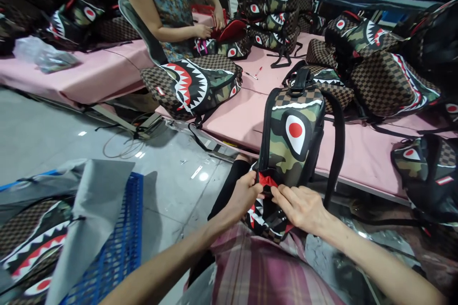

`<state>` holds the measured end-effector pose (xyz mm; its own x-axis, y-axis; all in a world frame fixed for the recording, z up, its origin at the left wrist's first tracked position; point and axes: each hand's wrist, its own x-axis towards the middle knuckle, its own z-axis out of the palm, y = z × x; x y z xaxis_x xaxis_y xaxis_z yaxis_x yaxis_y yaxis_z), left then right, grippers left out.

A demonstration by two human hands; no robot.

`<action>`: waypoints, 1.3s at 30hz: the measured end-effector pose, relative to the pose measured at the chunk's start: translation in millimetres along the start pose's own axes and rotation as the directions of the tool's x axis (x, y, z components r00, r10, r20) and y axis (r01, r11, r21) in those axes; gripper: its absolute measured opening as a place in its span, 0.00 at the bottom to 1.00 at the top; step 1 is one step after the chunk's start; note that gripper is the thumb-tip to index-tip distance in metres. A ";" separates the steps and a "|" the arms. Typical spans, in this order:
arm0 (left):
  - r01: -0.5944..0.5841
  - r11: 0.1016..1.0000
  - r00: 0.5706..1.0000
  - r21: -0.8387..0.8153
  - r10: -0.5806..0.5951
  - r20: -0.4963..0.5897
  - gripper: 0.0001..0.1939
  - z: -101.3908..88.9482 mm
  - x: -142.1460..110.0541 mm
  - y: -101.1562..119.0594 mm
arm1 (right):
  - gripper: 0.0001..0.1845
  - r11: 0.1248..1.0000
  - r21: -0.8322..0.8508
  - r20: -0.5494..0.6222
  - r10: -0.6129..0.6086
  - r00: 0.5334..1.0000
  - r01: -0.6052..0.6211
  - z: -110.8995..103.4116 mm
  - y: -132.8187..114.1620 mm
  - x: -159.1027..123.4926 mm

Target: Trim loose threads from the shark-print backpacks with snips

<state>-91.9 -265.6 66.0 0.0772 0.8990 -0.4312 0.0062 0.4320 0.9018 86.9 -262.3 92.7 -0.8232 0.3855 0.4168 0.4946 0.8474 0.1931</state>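
The left hand (pixel 246 191) and right hand (pixel 302 208) pinch either side of the red lining (pixel 266 180), exposed at the unclosed opening of the camouflage backpack (pixel 282 150), one o'clock from the plaid garment (pixel 250 267)

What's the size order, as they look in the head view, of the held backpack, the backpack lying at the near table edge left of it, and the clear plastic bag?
1. Held backpack, nearest the camera
2. Lying backpack
3. Clear plastic bag
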 end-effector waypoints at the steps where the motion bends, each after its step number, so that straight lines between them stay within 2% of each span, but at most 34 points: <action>1: 0.008 1.000 1.000 -0.022 -0.007 0.024 0.08 -1.1 0.3 3.0 | 0.14 1.000 0.000 0.006 0.009 1.000 -0.009 0.2 0.4 -1.3; 6: 0.032 0.995 0.993 -0.099 -0.021 0.117 0.08 -5.7 1.1 14.9 | 0.12 0.994 0.068 0.001 0.086 0.996 -0.085 0.6 -2.8 -0.9; 8: 0.056 0.993 0.991 -0.108 -0.042 0.129 0.07 -6.5 1.2 16.9 | 0.12 0.974 0.152 0.039 0.164 0.986 -0.168 -2.0 -3.7 2.4; 10: 0.065 0.990 0.988 -0.127 -0.046 0.148 0.07 -6.1 1.3 17.1 | 0.12 0.922 0.258 0.127 0.265 0.956 -0.289 -6.6 -2.6 8.8; 13: 0.041 0.986 0.987 -0.162 -0.015 0.158 0.07 -3.7 2.4 12.8 | 0.18 0.820 0.334 0.322 0.365 0.874 -0.465 -14.1 2.0 24.2; 17: 0.003 0.995 0.988 -0.099 0.012 0.152 0.08 4.4 5.6 5.8 | 0.14 0.781 0.163 0.524 0.449 0.723 -0.603 -17.5 8.7 43.2; 20: 0.000 1.000 0.982 0.010 -0.002 0.189 0.05 16.2 7.3 9.8 | 0.11 0.746 0.010 0.547 0.553 0.628 -0.666 -17.7 11.1 45.6; 23: -0.002 0.994 0.972 0.110 -0.024 0.236 0.04 28.4 7.6 22.4 | 0.10 0.666 -0.069 0.484 0.673 0.559 -0.743 -20.9 12.8 40.0; 25: -0.027 0.989 0.958 0.148 -0.016 0.286 0.04 32.2 8.1 31.4 | 0.10 0.636 -0.035 0.455 0.697 0.554 -0.771 -25.6 16.2 34.6; 27: -0.069 0.983 0.945 0.171 0.010 0.326 0.04 31.3 9.8 38.4 | 0.08 0.616 0.089 0.465 0.669 0.580 -0.782 -32.1 22.6 28.9; 31: -0.138 0.954 0.934 0.265 0.036 0.354 0.03 21.9 16.9 48.2 | 0.10 0.460 0.388 0.523 0.603 0.602 -0.798 -48.2 38.5 17.8; 33: -0.161 0.923 0.931 0.349 0.025 0.364 0.06 18.1 20.1 54.0 | 0.11 0.450 0.415 0.476 0.634 0.610 -0.791 -55.2 41.7 12.6; 34: -0.172 0.901 0.931 0.398 0.017 0.364 0.06 17.0 21.1 57.4 | 0.11 0.492 0.383 0.423 0.659 0.622 -0.782 -57.9 41.3 10.1; 36: -0.191 0.851 0.938 0.489 0.012 0.346 0.06 16.0 22.1 63.9 | 0.09 0.617 0.214 0.288 0.701 0.652 -0.758 -60.8 37.0 5.1; 39: -0.224 0.771 0.953 0.596 0.046 0.299 0.05 16.2 21.0 69.9 | 0.17 0.714 -0.127 0.149 0.700 0.698 -0.689 -58.5 26.5 -1.2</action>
<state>-73.7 -217.7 120.4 0.3720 0.8551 -0.3611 0.5815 0.0885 0.8087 117.3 -261.6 149.4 -0.2698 0.9170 0.2936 0.9555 0.2928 -0.0364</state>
